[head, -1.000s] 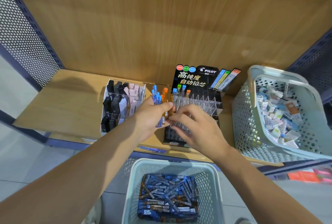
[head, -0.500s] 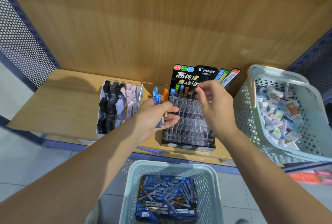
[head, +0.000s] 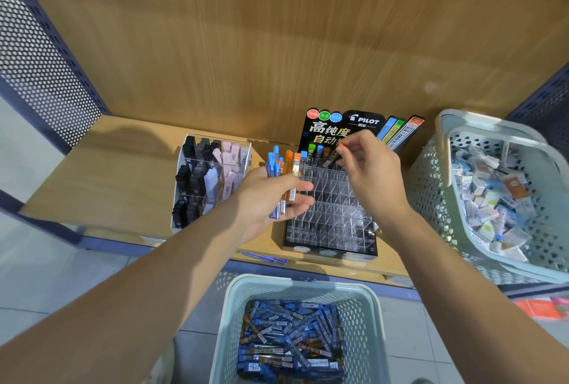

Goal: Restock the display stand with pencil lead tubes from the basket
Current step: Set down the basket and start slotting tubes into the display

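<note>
Right fingertips (head: 347, 147): thumb and forefinger pinch the orange cap of one tube; the other fingers are curled loosely behind.
Pinched tube (head: 333, 156): tilted, its lower end at the far row of the display stand; whether it sits in a slot cannot be told.
Right hand (head: 374, 177): above the far right part of the stand, covering part of the header lettering.
Left fingers (head: 303, 201): curled under a bundle, with the thumb laid across it.
Bundle of tubes (head: 278, 168): blue and orange caps stick out on the far side of the left hand (head: 264, 199); the count is hard to make out.
Display stand (head: 332, 214): clear slot grid on the shelf, mostly bare, with its near right corner hidden by the right wrist.
Far-row tubes (head: 311, 152): a few upright, with green, blue and brown caps.
Header card (head: 326, 126): black, with PILOT printed on it.
Basket (head: 295, 283): near, below the shelf edge, holding a heap of lead tubes (head: 292, 340).
Organiser (head: 212, 180): left of the stand, with black and pink items inside.
Second basket (head: 431, 186): right, full of small boxes, cut off by the frame.
Shelf (head: 123, 174): wooden; a blue item at its near edge is blurred.
</note>
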